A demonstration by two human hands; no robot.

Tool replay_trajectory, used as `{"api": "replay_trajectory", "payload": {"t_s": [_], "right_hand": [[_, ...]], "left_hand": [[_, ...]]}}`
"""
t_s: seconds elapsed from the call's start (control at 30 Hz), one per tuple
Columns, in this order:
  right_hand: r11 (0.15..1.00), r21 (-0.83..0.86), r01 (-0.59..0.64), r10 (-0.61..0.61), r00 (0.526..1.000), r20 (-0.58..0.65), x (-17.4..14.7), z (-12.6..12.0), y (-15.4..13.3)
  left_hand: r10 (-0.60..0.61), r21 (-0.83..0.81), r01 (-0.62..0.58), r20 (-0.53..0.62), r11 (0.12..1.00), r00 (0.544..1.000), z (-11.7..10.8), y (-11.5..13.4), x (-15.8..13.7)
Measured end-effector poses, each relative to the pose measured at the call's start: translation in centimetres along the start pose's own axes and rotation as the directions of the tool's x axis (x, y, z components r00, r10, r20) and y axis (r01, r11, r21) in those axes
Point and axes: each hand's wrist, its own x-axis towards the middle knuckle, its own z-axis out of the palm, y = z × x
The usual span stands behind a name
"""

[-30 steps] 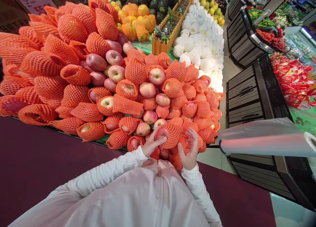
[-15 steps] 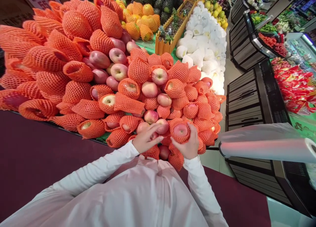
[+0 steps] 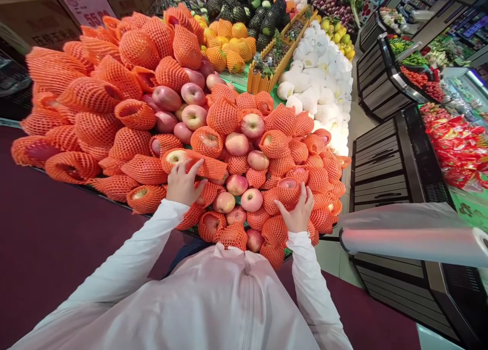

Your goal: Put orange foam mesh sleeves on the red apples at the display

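Fingers [image 3: 303, 193] spread, seemingly gripping nothing, my left hand [image 3: 182, 186] hung over a netted apple [image 3: 175, 157] in the heap [image 3: 139, 48], my right hand [image 3: 297, 215] beside a second apple [image 3: 288, 185]; handling seemed under way, lifting called for gentle closing.

Your loose zip-front jacket [image 3: 229, 304] is plain off-white with a faint pinkish cast. Before you, the round bare apples [image 3: 251, 200] are mottled pink-red over pale yellow, and the stretchy foam net sleeves [image 3: 141, 48] on others are bright orange, patterned in fine diamond mesh. Beyond those you have yellow fruit in yellow-orange netting [image 3: 224, 46], dark green fruit in black mesh [image 3: 263, 22] and white foam-netted fruit [image 3: 305, 97]. The picket-fence planter [image 3: 260, 83] is golden yellow. On your right, the slatted cabinets [image 3: 375, 162] are grey-brown with dark stripes, the glossy packets [image 3: 457, 152] red, and the plastic roll [image 3: 412, 241] milky white with a reddish band.
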Motion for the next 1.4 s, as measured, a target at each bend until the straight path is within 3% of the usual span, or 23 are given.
{"api": "replay_trajectory", "payload": {"t_s": [0.13, 0.27, 0.37, 0.47, 0.53, 0.63, 0.67, 0.7, 0.73, 0.77, 0.9, 0.97, 1.03, 1.2, 1.3, 1.4], "right_hand": [[0.994, 0.112, 0.017, 0.001, 0.988, -0.157, -2.1, -1.6, 0.6], [0.964, 0.248, -0.093, 0.148, 0.966, -0.212, -4.6, -3.5, 0.6], [0.830, 0.483, -0.278, 0.310, 0.951, 0.014, -6.3, -4.5, -0.4], [0.612, 0.652, -0.447, 0.307, 0.894, 0.325, -7.8, -4.6, -2.2], [0.501, 0.713, -0.491, 0.252, 0.871, 0.422, -8.5, -4.4, -3.5], [0.360, 0.778, -0.515, 0.167, 0.856, 0.490, -9.1, -4.2, -5.2], [0.324, 0.785, -0.528, 0.152, 0.848, 0.508, -9.3, -4.2, -5.6], [0.288, 0.784, -0.550, 0.146, 0.835, 0.531, -9.5, -4.1, -5.9], [0.254, 0.782, -0.569, 0.149, 0.822, 0.550, -9.7, -4.0, -6.2], [0.226, 0.780, -0.583, 0.156, 0.812, 0.562, -10.0, -3.9, -6.3], [0.171, 0.740, -0.651, 0.204, 0.758, 0.620, -11.3, -3.3, -5.8], [0.178, 0.710, -0.681, 0.230, 0.731, 0.643, -11.7, -2.9, -5.4], [0.193, 0.696, -0.691, 0.264, 0.720, 0.641, -11.8, -2.6, -5.4], [0.218, 0.694, -0.686, 0.331, 0.721, 0.608, -12.0, -1.8, -6.2], [0.229, 0.722, -0.653, 0.305, 0.752, 0.584, -12.2, -1.3, -6.5], [0.315, 0.731, -0.605, 0.304, 0.794, 0.526, -12.3, -0.9, -6.3]], "left_hand": [[-0.081, -0.117, 0.091, 0.084, 0.989, 0.993, -1.1, -1.2, 1.1], [-0.001, -0.239, 0.007, 0.023, 0.971, 1.000, -1.8, -0.2, 2.1], [0.095, -0.250, -0.080, 0.049, 0.965, 0.994, -1.1, 2.4, 1.2], [0.235, -0.301, -0.173, 0.185, 0.938, 0.954, 0.6, 6.0, -1.3], [0.365, -0.407, -0.211, 0.349, 0.889, 0.863, 1.9, 8.3, -3.4], [0.549, -0.578, -0.178, 0.568, 0.796, 0.613, 3.3, 10.9, -6.2], [0.583, -0.604, -0.165, 0.603, 0.779, 0.545, 3.6, 11.3, -6.9], [0.598, -0.616, -0.158, 0.621, 0.772, 0.507, 3.9, 11.6, -7.4], [0.596, -0.612, -0.156, 0.626, 0.775, 0.503, 4.0, 11.6, -7.8], [0.577, -0.598, -0.155, 0.621, 0.786, 0.531, 4.0, 11.5, -8.1], [0.440, -0.513, -0.122, 0.562, 0.849, 0.700, 3.3, 10.1, -9.2], [0.395, -0.495, -0.091, 0.555, 0.864, 0.732, 2.7, 9.2, -9.8], [0.387, -0.505, -0.055, 0.582, 0.861, 0.715, 2.1, 8.4, -10.6], [0.395, -0.556, 0.089, 0.685, 0.826, 0.612, 2.1, 7.9, -11.9], [0.318, -0.565, 0.248, 0.716, 0.787, 0.622, 3.0, 8.4, -12.1], [0.171, -0.562, 0.482, 0.752, 0.672, 0.637, 4.2, 8.7, -12.2]]}}
